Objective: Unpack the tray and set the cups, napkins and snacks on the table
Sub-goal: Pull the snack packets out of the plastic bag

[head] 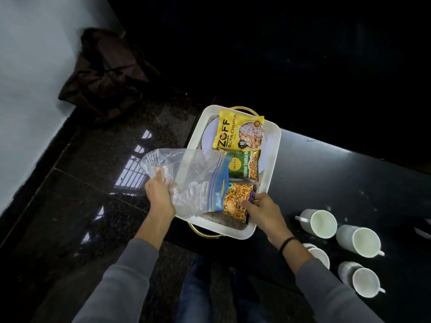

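Far left there's a dark bag (105,73) slumped on the floor against the white wall, well away from everything else.

The left grip (159,194) is clenched round the bunched end of a clear zip bag (193,173). It holds that bag out over the worktop's left edge, so the blue zip end hangs over the tray's left side and covers part of the packets.

The white tray (271,164) with gold handles sits right at the left end of the black worktop (326,183). Its near handle pokes out past the edge.

Inside there are three snack packets in a row running away from the person. A yellow ZOFF packet (238,132) is at the far end, lying on a white plate (208,136). A green packet (243,165) is in the middle and an orange snack packet (236,202) is nearest. There's some burlap-looking cloth (224,220) underneath at the near end.

The right grip (261,208) is grasping the orange snack packet by its near right corner, fingers curled on it. The packet is inside the tray, on the cloth. There's a black band (288,244) on that wrist.

To the right, four white cups sit on the worktop near its front edge, clustered close together: (319,223), (361,241), (319,255) and (363,279).
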The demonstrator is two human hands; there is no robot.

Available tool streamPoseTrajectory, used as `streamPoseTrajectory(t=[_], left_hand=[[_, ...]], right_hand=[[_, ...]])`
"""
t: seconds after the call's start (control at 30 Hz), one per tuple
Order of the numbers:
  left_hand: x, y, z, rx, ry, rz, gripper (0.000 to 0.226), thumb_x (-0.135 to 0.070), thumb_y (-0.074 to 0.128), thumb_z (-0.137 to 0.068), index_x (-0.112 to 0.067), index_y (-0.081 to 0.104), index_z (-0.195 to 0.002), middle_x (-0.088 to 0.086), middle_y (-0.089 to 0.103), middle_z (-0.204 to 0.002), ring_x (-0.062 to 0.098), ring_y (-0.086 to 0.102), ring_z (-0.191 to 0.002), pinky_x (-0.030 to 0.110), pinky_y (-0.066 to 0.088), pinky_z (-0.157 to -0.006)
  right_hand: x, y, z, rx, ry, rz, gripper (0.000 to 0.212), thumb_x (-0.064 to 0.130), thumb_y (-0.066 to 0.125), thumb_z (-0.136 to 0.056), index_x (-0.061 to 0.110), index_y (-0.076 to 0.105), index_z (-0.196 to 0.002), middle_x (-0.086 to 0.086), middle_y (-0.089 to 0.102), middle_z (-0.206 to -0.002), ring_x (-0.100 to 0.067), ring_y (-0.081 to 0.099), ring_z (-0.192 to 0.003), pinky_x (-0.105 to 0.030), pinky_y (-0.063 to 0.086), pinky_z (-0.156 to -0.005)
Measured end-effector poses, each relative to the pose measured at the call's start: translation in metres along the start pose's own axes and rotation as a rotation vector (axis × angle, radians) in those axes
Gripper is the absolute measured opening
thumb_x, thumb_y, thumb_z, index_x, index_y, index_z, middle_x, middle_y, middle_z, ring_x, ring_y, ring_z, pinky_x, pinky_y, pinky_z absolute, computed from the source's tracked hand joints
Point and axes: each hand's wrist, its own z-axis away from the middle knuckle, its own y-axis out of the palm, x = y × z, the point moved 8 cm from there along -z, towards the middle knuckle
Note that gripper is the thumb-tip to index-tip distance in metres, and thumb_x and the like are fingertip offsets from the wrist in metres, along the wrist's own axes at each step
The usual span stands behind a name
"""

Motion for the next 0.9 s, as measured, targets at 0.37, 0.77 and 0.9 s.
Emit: streamPoseTrajectory(t=[0.37,0.77,0.9], left_hand=[[-0.019,0.015,0.059,0.095,0.038,-0.071,0.033,-0.034,0.057,-0.102,-0.002,0.066,-0.105,0.012,0.062,-0.084,0.023,0.06,-0.071,0.04,0.053,-0.068],[-0.063,0.044,0.182,0.205,0.024,-0.14,0.032,-0.015,0.049,-0.103,0.004,0.059,-0.127,0.005,0.058,-0.081,0.014,0.053,-0.062,0.017,0.041,-0.04],[-0.075,0.05,0.225,0.236,0.047,-0.107,0.035,-0.005,0.047,-0.099,-0.001,0.058,-0.132,0.008,0.063,-0.09,0.021,0.06,-0.07,0.023,0.047,-0.044]], right_hand=[[0.089,-0.053,0.093,0.093,-0.412,-0.307,0.054,0.074,0.051,-0.09,0.048,0.048,-0.137,0.016,0.052,-0.146,-0.006,0.06,-0.124,-0.03,0.065,-0.078],[0.127,-0.061,0.188,0.349,-0.559,-0.132,0.119,0.069,0.092,-0.047,0.064,0.023,-0.143,0.059,0.03,-0.128,0.038,0.033,-0.117,0.001,0.037,-0.09],[0.12,-0.078,0.199,0.31,-0.51,-0.073,0.118,0.055,0.099,-0.05,0.054,0.03,-0.146,0.031,0.055,-0.134,0.007,0.057,-0.122,-0.019,0.049,-0.103]])
